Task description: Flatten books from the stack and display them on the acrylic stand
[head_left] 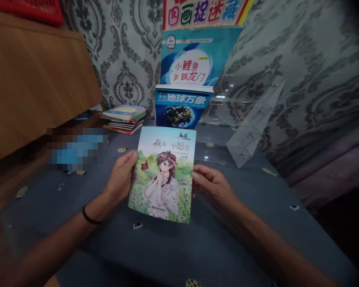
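Observation:
Between my two hands is a thin book, its cover showing a drawn figure with a flower wreath in a green meadow and a butterfly. My left hand grips its left edge, thumb towards the front. At the right edge my right hand pinches it, with the fingers partly hidden behind. The book is held upright, slightly tilted, above the grey-blue cloth. Just behind it a clear acrylic rack carries books in tiers: a blue one with a globe, a teal one and a colourful one on top.
Left of the rack lies a stack of books. A pixelated blue patch is at the left of the patterned cloth. A wooden cabinet with a red basket stands at upper left, against patterned wallpaper.

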The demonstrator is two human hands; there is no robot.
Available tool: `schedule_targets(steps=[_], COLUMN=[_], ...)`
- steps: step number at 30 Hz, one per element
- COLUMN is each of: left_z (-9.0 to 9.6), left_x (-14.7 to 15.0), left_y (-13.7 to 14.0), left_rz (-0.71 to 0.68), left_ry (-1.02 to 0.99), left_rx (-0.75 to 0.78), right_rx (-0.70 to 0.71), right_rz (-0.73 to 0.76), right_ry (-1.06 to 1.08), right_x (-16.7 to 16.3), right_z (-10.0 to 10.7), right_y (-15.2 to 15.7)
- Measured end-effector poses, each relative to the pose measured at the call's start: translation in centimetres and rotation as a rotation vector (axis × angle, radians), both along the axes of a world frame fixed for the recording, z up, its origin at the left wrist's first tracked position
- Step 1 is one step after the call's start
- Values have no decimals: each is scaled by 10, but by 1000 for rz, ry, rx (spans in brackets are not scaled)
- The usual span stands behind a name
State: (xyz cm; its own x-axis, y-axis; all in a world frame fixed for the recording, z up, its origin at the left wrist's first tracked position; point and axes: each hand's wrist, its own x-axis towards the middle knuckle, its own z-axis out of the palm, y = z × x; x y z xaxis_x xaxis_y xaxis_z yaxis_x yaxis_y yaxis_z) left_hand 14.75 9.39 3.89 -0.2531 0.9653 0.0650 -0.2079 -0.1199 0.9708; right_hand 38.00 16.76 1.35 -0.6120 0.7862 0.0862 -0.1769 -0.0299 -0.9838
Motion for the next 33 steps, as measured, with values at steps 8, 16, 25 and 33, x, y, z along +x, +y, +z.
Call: schedule_targets(steps=[8,16,25,33], left_z=[-26,-47,-73,-73], left_x=[-58,-44,-45,-44], left_y=[-20,-22,-40,-37], left_rz=[-128,-112,-180,-167], left_ry=[1154,1638,1710,1710], left_rx=[-122,328,378,393], right_rx=[499,975,929,871], right_rz=[-168,-3,445,433], right_ry=[-727,-702,-654,-647], right_x=[12,-25,-105,-103], right_z=[-29,-17,-21,-23], right_y=[15,-7,-14,-7])
